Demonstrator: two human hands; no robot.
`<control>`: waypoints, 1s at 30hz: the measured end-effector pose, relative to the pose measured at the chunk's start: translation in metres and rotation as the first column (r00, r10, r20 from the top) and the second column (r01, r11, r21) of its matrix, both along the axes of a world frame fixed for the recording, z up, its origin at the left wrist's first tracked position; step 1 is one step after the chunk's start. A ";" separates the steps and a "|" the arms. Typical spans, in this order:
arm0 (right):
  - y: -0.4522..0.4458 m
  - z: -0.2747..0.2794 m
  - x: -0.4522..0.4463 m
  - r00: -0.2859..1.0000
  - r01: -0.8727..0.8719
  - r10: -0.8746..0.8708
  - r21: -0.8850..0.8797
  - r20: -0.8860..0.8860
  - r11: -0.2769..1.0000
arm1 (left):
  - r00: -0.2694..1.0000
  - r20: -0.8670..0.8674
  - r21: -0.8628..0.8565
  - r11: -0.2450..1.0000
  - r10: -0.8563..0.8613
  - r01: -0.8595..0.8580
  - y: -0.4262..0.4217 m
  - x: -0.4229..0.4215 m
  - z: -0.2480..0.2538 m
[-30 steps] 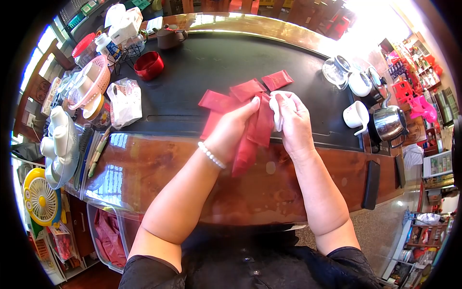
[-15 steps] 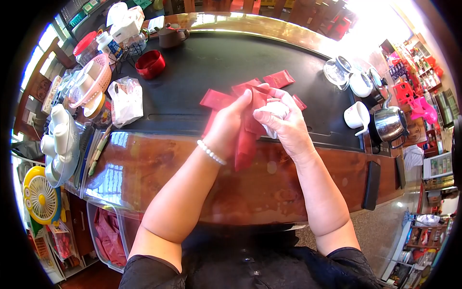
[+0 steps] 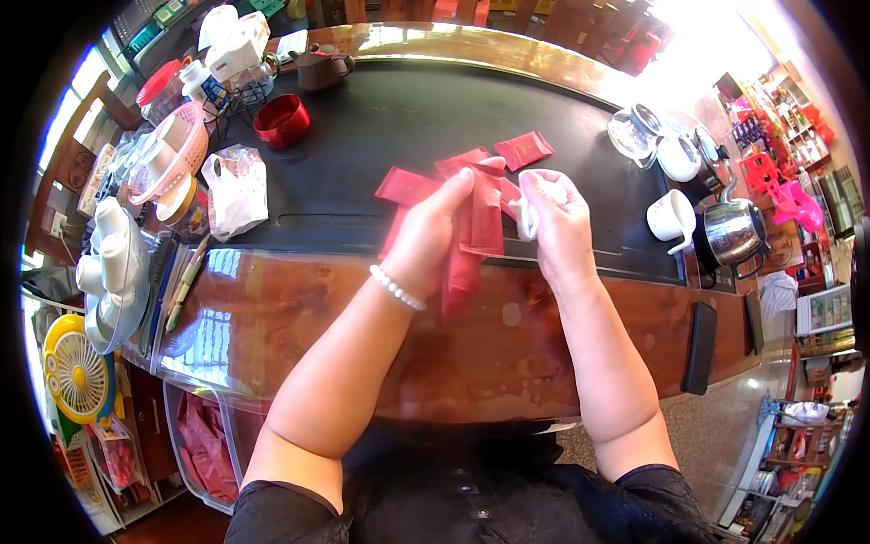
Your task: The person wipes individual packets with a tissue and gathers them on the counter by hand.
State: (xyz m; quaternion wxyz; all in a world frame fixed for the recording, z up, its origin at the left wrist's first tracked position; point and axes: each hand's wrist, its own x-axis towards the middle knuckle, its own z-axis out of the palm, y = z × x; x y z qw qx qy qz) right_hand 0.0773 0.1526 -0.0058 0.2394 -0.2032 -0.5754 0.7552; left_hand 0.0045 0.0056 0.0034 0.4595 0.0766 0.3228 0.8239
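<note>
My left hand (image 3: 428,228), with a white bead bracelet at the wrist, grips red packets (image 3: 484,218) between thumb and fingers. One packet hangs below the hand over the wooden edge. My right hand (image 3: 565,222) is closed on a crumpled white cloth (image 3: 526,218), which could be tissue, just right of the held packets. Beyond the hands, another red packet (image 3: 524,150) lies on the black tray (image 3: 408,109). More red packets (image 3: 405,187) show around my left hand; how many it holds is hidden.
A red bowl (image 3: 282,121), a brown teapot (image 3: 323,68) and a white plastic bag (image 3: 236,192) stand to the left. At right are a white cup (image 3: 671,216), a metal kettle (image 3: 732,232) and a black phone-like slab (image 3: 699,348). A bin (image 3: 205,444) with red wrappers sits below left.
My right hand has drawn back to the right with the white cloth, away from the held packets. My left hand stays in nearly the same place, gripping the packets.
</note>
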 end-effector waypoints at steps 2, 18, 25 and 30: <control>0.001 0.000 -0.003 0.991 0.074 -0.084 -0.094 -0.104 0.993 | 1.000 0.016 0.001 1.000 -0.022 0.022 0.001 -0.003 -0.011; -0.021 0.006 0.006 0.968 -0.063 0.224 0.750 -0.115 0.658 | 1.000 -0.011 -0.078 0.997 0.005 -0.006 0.005 0.002 -0.012; -0.021 0.012 0.008 0.931 -0.133 0.342 0.757 -0.125 0.640 | 0.999 -0.031 -0.080 0.996 0.034 -0.036 0.006 0.002 -0.010; -0.025 0.017 0.012 0.930 -0.156 0.359 0.804 -0.076 0.574 | 1.000 -0.002 -0.024 1.000 0.014 -0.014 0.003 -0.006 -0.020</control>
